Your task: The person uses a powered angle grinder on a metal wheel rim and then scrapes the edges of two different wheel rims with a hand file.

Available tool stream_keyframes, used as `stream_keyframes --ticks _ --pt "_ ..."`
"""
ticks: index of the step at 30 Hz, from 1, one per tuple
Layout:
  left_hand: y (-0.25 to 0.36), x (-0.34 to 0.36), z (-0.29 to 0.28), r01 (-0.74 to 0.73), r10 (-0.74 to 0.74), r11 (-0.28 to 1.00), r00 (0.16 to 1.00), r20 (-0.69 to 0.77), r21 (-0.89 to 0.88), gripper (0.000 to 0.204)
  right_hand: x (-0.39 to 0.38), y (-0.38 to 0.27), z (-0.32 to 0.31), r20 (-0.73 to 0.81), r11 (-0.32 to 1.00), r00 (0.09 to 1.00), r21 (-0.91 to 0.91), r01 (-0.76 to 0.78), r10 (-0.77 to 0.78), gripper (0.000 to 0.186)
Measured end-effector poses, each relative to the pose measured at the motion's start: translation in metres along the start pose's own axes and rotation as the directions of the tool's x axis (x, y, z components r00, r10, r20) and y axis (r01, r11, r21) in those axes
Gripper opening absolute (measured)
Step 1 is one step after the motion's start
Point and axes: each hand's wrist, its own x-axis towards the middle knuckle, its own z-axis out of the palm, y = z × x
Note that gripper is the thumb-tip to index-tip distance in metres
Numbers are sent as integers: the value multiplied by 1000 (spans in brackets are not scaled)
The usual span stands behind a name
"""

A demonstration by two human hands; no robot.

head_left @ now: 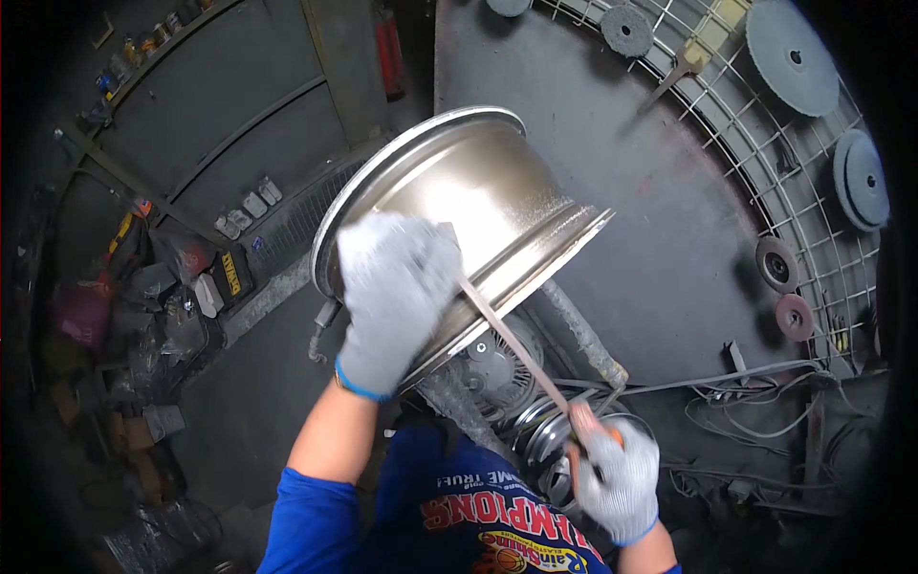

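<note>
A bare metal car wheel rim [497,182] lies tilted on its side in front of me, its barrel shiny and its lips scuffed. Across its near lip runs a long flat file [516,346], slanting down toward my right. My right hand [620,478], in a grey-white glove, is closed round its orange handle. Over the rim's barrel, my left hand [394,287], gloved with a blue cuff edge, is closed at the far end of the file. Its fingers are slightly blurred, and their exact grip is partly hidden.
Below the rim are a grey motor housing [499,368] and a metal bar [583,335]. A wire grid [712,120] holding grinding discs [794,57] curves along the right. Cables [755,421] hang lower right. Bagged clutter and a black-yellow case [229,275] lie left.
</note>
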Motion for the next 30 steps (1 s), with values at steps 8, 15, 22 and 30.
stream_keyframes --ticks 8,15,22,30 --pt "3 10 -6 41 -39 997 999 22 -66 41 3 -4 3 44 997 999 -72 -7 10 55" --pt "-19 29 0 98 -99 995 994 -40 -32 38 34 -2 25 -70 999 997 -5 42 -43 53" --pt "5 -2 -4 -32 37 996 998 58 -89 39 -14 -10 4 0 1000 1000 7 7 -7 56" --pt "-40 49 5 55 -51 996 997 -60 69 45 53 -12 26 -48 999 998 36 38 -36 58"
